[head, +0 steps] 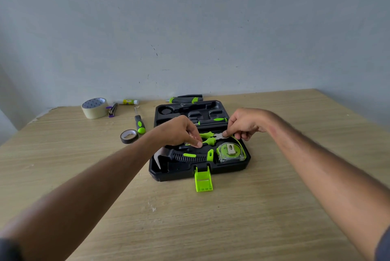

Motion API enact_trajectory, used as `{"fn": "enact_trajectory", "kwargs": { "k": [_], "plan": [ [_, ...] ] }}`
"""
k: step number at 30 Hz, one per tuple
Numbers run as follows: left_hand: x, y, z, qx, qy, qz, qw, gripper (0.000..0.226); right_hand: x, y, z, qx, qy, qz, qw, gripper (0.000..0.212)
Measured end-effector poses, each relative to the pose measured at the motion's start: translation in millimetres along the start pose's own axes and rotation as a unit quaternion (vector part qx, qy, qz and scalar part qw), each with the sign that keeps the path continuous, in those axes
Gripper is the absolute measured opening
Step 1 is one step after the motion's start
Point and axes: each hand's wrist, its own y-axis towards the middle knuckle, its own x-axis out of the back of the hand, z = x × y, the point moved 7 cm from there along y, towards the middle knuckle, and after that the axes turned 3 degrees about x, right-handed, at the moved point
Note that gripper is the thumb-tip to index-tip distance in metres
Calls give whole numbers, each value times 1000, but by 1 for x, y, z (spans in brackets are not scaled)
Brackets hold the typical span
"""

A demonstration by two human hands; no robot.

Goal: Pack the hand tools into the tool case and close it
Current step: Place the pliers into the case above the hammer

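An open black tool case (pixel 160 176) lies on the wooden table, its green latch (pixel 203 180) hanging over the near edge. Both hands hold green-handled pliers (pixel 209 137) over the case's near half. My left hand (pixel 179 130) pinches the handles. My right hand (pixel 244 122) pinches the metal jaws. In the near half lie a hammer (pixel 185 156) and a green tape measure (pixel 230 152). One green-and-black screwdriver (pixel 213 121) sits in the far half. Another screwdriver (pixel 139 122) lies on the table left of the case, and a green-and-black utility knife (pixel 185 99) lies behind it.
Left of the case are a small black tape roll (pixel 129 136), a large masking tape roll (pixel 95 107), a purple stapler (pixel 112 110) and a glue stick (pixel 128 102). A grey wall stands right behind the table.
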Motion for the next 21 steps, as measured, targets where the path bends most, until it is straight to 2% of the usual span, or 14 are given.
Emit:
{"fn": "enact_trajectory", "kwargs": {
  "k": [6,11,17,21],
  "plan": [
    [5,-3,-1,-34,26,6,999,8,2,-1,1,2,-7,5,1000,16],
    [6,-4,0,-69,113,-32,991,38,8,2,-2,11,-6,-21,1000,20],
    [0,1,-8,-84,158,-9,984,36,8,4,-10,-4,14,-22,1000,27],
    [1,3,-12,-95,145,-40,984,36,6,4,-12,-5,28,-16,999,28]
  ]
}}
